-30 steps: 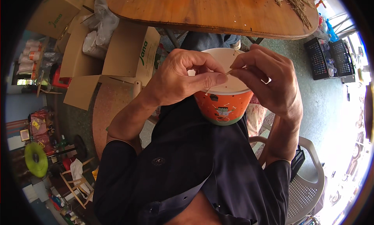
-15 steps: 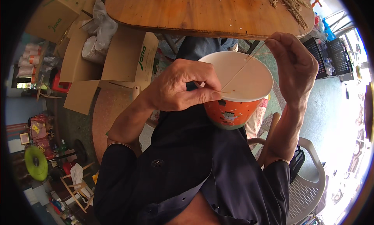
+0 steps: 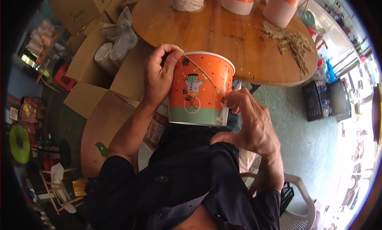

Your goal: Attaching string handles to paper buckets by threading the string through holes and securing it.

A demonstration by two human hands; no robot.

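Note:
An orange paper tub (image 3: pixel 201 86) with a green base band and a cartoon rider is tipped so its side faces me and its opening points away. My left hand (image 3: pixel 161 73) pinches the white rim at its upper left, thumb on the front, together with the end of a thin straw-coloured cord (image 3: pixel 201 71). That cord slants down across the tub's front to the right side. There my right hand (image 3: pixel 252 124) rests its curled fingers on the tub near the cord's lower end. Its thumb is stretched well apart, below the tub, touching nothing.
Beyond the tub stands a wooden table (image 3: pixel 223 43) carrying cord-wrapped tubs (image 3: pixel 238 3) and a bundle of dried stalks (image 3: pixel 288 43). Left is an open cardboard box (image 3: pixel 85 98) with plastic-wrapped tubs. A black crate (image 3: pixel 314 100) stands right, a grey plastic chair (image 3: pixel 292 206) lower right.
The tub has tipped from upright to side-facing, and my left hand now grips its rim. The cord, earlier stretched above the opening, lies across the outside. My right hand has come down and opened.

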